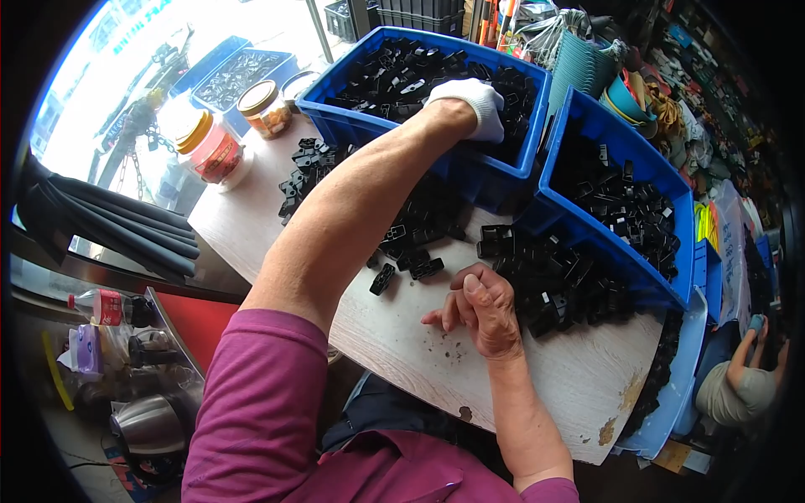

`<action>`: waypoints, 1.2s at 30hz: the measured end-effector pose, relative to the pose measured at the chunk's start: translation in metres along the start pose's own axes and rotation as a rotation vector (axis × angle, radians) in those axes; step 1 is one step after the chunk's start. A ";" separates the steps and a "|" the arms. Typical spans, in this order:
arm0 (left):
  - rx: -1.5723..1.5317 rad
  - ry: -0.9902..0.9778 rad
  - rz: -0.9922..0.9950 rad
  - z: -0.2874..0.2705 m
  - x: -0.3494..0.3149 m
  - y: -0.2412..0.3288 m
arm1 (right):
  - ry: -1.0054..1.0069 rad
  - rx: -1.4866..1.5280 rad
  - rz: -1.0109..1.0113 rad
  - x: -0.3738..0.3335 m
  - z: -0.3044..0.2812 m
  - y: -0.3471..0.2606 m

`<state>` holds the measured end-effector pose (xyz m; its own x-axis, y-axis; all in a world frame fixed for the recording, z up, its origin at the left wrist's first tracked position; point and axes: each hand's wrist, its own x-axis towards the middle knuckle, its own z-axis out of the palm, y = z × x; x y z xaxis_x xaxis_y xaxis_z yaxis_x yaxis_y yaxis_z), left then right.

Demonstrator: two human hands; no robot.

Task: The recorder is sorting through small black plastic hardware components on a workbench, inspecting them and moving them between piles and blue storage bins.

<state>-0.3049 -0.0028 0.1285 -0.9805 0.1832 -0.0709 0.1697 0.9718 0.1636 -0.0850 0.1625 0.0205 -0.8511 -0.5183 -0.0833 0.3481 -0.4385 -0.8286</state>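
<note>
My left hand (476, 107), in a white glove, reaches across into a blue plastic bin (335, 116) full of small black plastic parts (402, 71). Its fingers are hidden behind the glove's back and among the parts, so their grip does not show. My bare right hand (488, 314) hovers low over the wooden tabletop (394, 331), its fingers loosely bent and apart, with nothing visible in them. Just right of it lies a heap of black plastic parts (562, 277). A few loose black clip-like pieces (382, 279) lie to its left.
Another blue bin (616, 230) with black parts stands at the right. Two lidded jars (216, 155) (264, 109) stand at the table's far left. A kettle (149, 425) and a bottle (109, 307) are at lower left. Another person (738, 386) sits at far right.
</note>
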 end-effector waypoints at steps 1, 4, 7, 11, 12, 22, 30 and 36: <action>-0.049 0.036 0.004 -0.001 -0.002 0.000 | 0.002 -0.002 -0.004 0.000 -0.003 0.000; -0.134 0.164 0.010 -0.001 -0.006 -0.004 | -0.051 -0.023 0.055 0.000 -0.006 0.000; -0.168 0.417 0.020 0.002 -0.008 -0.017 | -0.026 -0.020 0.000 0.000 0.001 -0.001; -0.337 0.488 0.068 -0.007 -0.010 -0.033 | -0.123 -0.019 0.107 0.002 -0.009 0.005; -0.304 0.618 0.096 -0.005 -0.015 -0.036 | -0.083 -0.011 0.039 0.001 -0.006 0.004; -0.223 1.176 0.127 0.003 -0.106 -0.071 | -0.058 0.023 -0.012 0.003 -0.006 0.006; -0.102 1.183 0.045 0.069 -0.146 -0.076 | -0.093 0.004 -0.002 0.001 -0.010 0.007; -0.054 1.209 0.101 0.084 -0.142 -0.084 | -0.017 0.028 -0.060 0.001 -0.005 0.008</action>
<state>-0.1713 -0.0981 0.0422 -0.4273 -0.0267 0.9037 0.2749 0.9484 0.1580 -0.0852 0.1617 0.0106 -0.8641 -0.5028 -0.0245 0.3078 -0.4892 -0.8160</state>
